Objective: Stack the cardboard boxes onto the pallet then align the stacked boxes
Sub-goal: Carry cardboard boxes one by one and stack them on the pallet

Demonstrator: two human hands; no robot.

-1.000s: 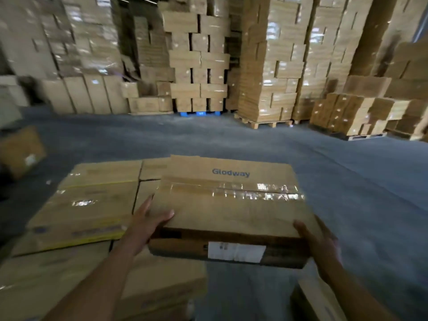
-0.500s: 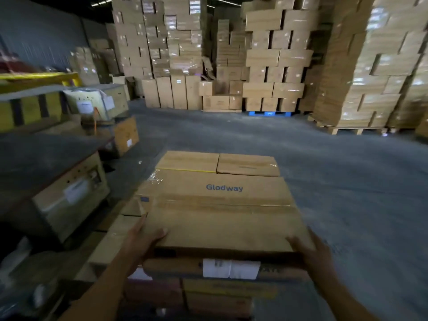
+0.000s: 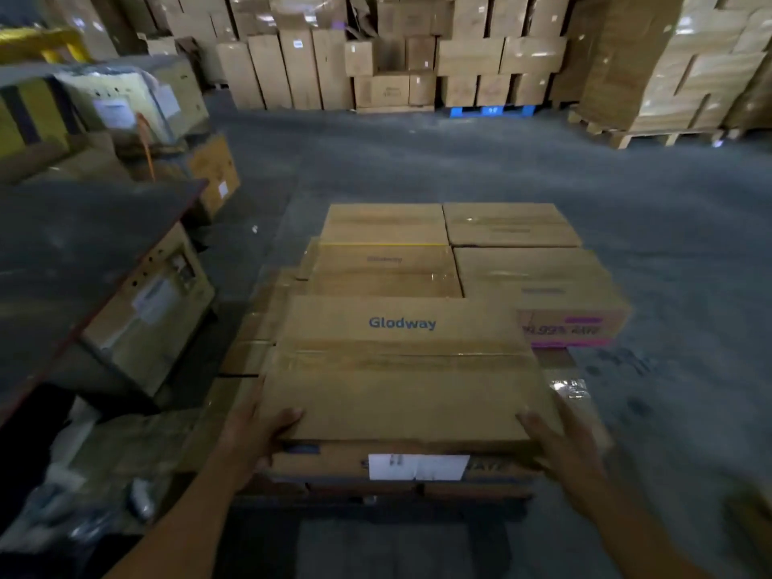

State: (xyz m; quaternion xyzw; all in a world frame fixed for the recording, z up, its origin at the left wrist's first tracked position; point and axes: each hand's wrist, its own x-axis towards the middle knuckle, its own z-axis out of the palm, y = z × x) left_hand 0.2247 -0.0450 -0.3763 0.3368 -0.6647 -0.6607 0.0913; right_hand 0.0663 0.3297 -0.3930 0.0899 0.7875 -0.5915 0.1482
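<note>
A flat cardboard box (image 3: 401, 369) printed "Glodway", taped across its top and with a white label on its near side, is held low over the near end of the pallet (image 3: 246, 357). My left hand (image 3: 259, 432) grips its near left corner, thumb on top. Gripping the near right corner is my right hand (image 3: 559, 445). Beyond it several boxes lie flat on the pallet: two at the far end (image 3: 384, 223), a "Glodway" box (image 3: 384, 269) and a box with pink print (image 3: 539, 294). Whether the held box rests on something is hidden.
A dark shelf unit (image 3: 83, 252) with boxes under it stands close on the left. More boxes and plastic wrap lie at the lower left. Tall walls of stacked cartons (image 3: 417, 56) line the far side, some on a blue pallet (image 3: 488, 110). Grey concrete floor (image 3: 668, 244) lies to the right.
The view has swung left and tipped down, and the pallet boxes now lie straight ahead. The held box has come lower over the pallet's near end. Both hands keep their grip.
</note>
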